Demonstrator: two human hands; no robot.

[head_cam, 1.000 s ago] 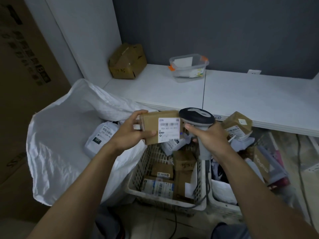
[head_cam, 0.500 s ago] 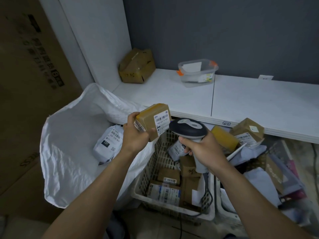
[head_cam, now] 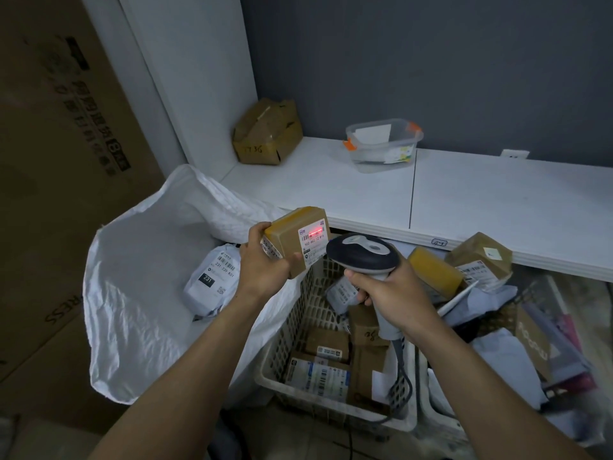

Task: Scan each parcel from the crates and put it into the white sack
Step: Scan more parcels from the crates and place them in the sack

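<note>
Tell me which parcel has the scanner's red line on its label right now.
The brown box in the left hand, held above the sack; no other parcel's label is lit.

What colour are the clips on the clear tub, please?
Orange clips on the clear tub, seen in the head view.

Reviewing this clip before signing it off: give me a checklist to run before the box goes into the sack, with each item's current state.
1. Left hand holds box firmly: ok.
2. Scanner in right hand aimed at label: ok.
3. Red beam lands on the barcode: ok.
4. Scan registered: cannot tell.
5. Sack mouth open beside the box: ok.
6. Room in sack beside grey parcel: ok.
</note>
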